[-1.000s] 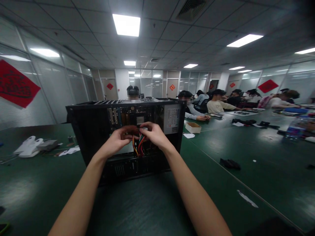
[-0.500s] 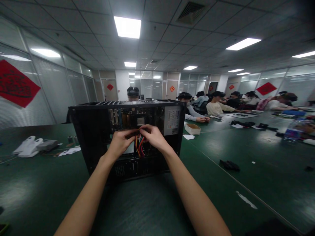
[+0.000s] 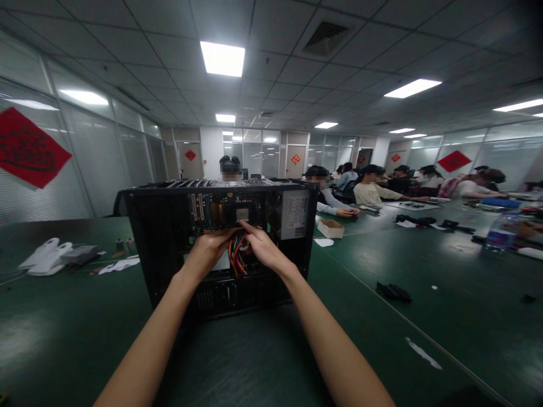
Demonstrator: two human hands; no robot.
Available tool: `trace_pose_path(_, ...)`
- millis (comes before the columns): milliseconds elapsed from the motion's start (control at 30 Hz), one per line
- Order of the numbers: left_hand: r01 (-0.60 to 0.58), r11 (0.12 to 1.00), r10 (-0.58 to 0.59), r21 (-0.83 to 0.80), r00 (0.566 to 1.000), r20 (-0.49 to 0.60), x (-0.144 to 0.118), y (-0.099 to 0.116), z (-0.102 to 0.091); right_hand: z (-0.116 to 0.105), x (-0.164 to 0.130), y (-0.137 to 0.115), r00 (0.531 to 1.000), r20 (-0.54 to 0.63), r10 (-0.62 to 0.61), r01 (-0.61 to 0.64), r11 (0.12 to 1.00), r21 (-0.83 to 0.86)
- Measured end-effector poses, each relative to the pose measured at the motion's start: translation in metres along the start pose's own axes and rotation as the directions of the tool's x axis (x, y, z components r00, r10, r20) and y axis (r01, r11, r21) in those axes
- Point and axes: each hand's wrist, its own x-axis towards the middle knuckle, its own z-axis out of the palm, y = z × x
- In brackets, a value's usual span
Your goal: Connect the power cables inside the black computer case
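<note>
An open black computer case [image 3: 159, 249] stands on the table in front of me. Inside show the motherboard [image 3: 253, 200], a square metallic chip [image 3: 242, 214] and, at the right, a power supply [image 3: 293, 215]. A power cable [image 3: 236, 261] of yellow, red, black and green wires hangs between my hands at the board's lower edge. My left hand [image 3: 208, 250] is closed at the cable's upper end from the left. From the right, my right hand [image 3: 263, 247] meets it there, fingers pinched at the same spot. The cable's connector is hidden behind my fingers.
The green table [image 3: 352, 339] bears a white box [image 3: 331, 228], a black cloth-like item [image 3: 393, 291] and a paper scrap [image 3: 423, 354]. White plastic pieces [image 3: 46, 255] lie at left. Several people sit along the right, and a water bottle [image 3: 503, 232] stands there.
The view has tilted slightly upward, so the case sits a little lower in the picture. My right hand's fingers have straightened slightly; both hands stay at the power cable's upper end.
</note>
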Motion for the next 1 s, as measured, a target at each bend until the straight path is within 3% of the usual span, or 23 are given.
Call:
trace_pose_path(100, 0.044, 0.999, -0.045, 0.008, 0.997, 0.061, 0.002, 0.0, 0.002, -0.001, -0.006, -0.003, 0.992, 0.024, -0.122, 0.123, 0.93, -0.345)
trace_pose_path(200, 0.104, 0.994, -0.107, 0.03, 0.982, 0.153, 0.003, 0.002, 0.005, 0.0, -0.01, -0.011, 0.982, 0.039, -0.186, 0.164, 0.727, -0.667)
trace_pose_path(333, 0.176, 0.977, -0.203, 0.124, 0.943, 0.263, 0.0, 0.007, 0.01, 0.002, -0.011, -0.007, 0.993, 0.032, -0.113, 0.091, 0.566, -0.82)
trace_pose_path(433, 0.222, 0.953, -0.282, 0.207, 0.899, 0.336, 0.0, 0.007, 0.017, -0.002, -0.011, 0.014, 0.999, -0.013, 0.029, -0.027, 0.553, -0.833)
trace_pose_path(533, 0.182, 0.947, -0.286, 0.265, 0.851, 0.439, 0.006, 0.0, 0.026, -0.007, -0.011, 0.034, 0.985, -0.046, 0.167, -0.135, 0.574, -0.808)
trace_pose_path(667, 0.128, 0.944, -0.277, 0.303, 0.805, 0.525, 0.017, -0.01, 0.035, -0.007, -0.011, 0.043, 0.983, -0.036, 0.181, -0.139, 0.599, -0.789)
trace_pose_path(767, 0.146, 0.931, -0.316, 0.334, 0.78, 0.54, 0.018, -0.012, 0.038, -0.006, -0.01, 0.04, 0.984, 0.005, 0.179, -0.105, 0.6, -0.793)
trace_pose_path(1000, 0.219, 0.87, -0.431, 0.443, 0.773, 0.466, 0.014, -0.008, 0.037, -0.006, -0.011, 0.039, 0.968, 0.043, 0.246, -0.12, 0.61, -0.784)
